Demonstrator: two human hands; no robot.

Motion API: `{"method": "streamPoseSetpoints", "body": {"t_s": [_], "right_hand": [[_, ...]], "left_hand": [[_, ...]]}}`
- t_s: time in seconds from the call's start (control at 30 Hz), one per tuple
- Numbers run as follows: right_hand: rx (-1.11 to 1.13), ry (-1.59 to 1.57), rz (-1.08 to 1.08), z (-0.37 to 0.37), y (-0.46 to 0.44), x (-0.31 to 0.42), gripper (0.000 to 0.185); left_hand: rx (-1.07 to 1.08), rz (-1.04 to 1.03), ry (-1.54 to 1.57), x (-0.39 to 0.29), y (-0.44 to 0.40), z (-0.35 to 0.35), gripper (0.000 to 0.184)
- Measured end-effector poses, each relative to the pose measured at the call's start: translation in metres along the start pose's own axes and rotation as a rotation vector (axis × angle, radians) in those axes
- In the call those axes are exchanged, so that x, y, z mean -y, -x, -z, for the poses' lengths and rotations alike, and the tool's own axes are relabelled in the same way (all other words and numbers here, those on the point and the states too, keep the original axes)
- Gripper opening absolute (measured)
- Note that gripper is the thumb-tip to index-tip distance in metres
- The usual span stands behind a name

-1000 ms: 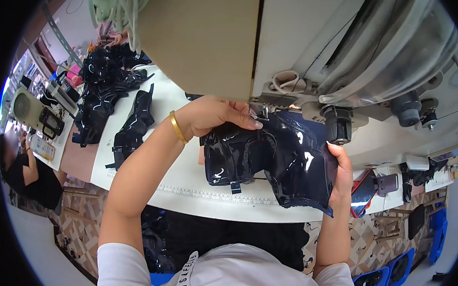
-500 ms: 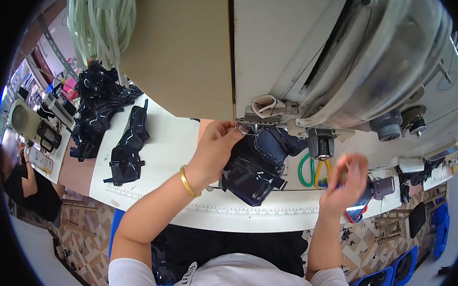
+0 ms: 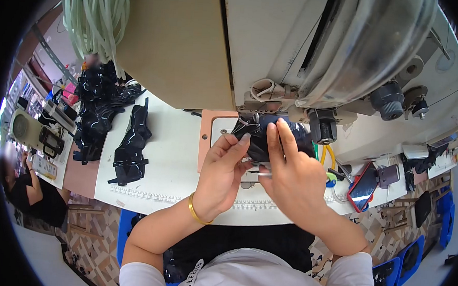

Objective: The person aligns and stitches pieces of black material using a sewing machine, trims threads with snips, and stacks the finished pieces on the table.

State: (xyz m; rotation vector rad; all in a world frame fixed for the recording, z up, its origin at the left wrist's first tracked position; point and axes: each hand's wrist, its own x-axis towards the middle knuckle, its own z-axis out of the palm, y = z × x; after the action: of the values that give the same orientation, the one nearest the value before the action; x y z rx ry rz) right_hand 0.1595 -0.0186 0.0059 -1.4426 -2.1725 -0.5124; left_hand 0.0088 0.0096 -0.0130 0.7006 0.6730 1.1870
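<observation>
A glossy black garment piece [image 3: 260, 143] lies under the sewing machine head [image 3: 264, 104], close to the needle area. My left hand [image 3: 222, 166] pinches the near left edge of the piece between thumb and fingertips. On top of the piece, my right hand [image 3: 294, 175] lays its index and middle fingers out straight, while its other fingers curl in. By the right thumb shows a thin silvery strip [image 3: 264, 173]; whether the hand holds it, I cannot tell. Much of the piece is hidden by both hands.
Another black piece [image 3: 131, 143] lies to the left, beside a pile of similar pieces [image 3: 99, 102]. Right of the hands are yellow-handled scissors [image 3: 329, 154] and a red-edged phone [image 3: 363, 187]. A printed ruler [image 3: 148, 194] runs along the front edge. A co-worker [image 3: 35, 192] sits far left.
My right hand has come in from the right, beside the scissors, onto the black piece. My left hand has shifted slightly down and right. The piece's near part is now mostly covered.
</observation>
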Motion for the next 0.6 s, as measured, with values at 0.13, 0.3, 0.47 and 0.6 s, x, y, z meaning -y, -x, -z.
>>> {"method": "streamPoseSetpoints", "body": {"t_s": [0.13,0.3,0.47,0.6], "right_hand": [[0.013,-0.068,-0.027,-0.015,0.0,-0.019,0.06],[0.03,-0.108,0.047,-0.022,-0.008,-0.044,0.077],[0.005,-0.171,0.075,-0.025,-0.009,-0.053,0.074],[-0.175,-0.288,0.145,-0.032,-0.011,-0.061,0.071]], "left_hand": [[0.075,-0.052,-0.437,-0.004,0.0,0.012,0.01],[0.102,-1.274,-1.631,-0.028,-0.008,0.021,0.037],[0.255,-1.425,-1.613,-0.028,-0.036,0.023,0.032],[0.252,-1.489,-1.608,-0.026,-0.037,0.019,0.028]]}}
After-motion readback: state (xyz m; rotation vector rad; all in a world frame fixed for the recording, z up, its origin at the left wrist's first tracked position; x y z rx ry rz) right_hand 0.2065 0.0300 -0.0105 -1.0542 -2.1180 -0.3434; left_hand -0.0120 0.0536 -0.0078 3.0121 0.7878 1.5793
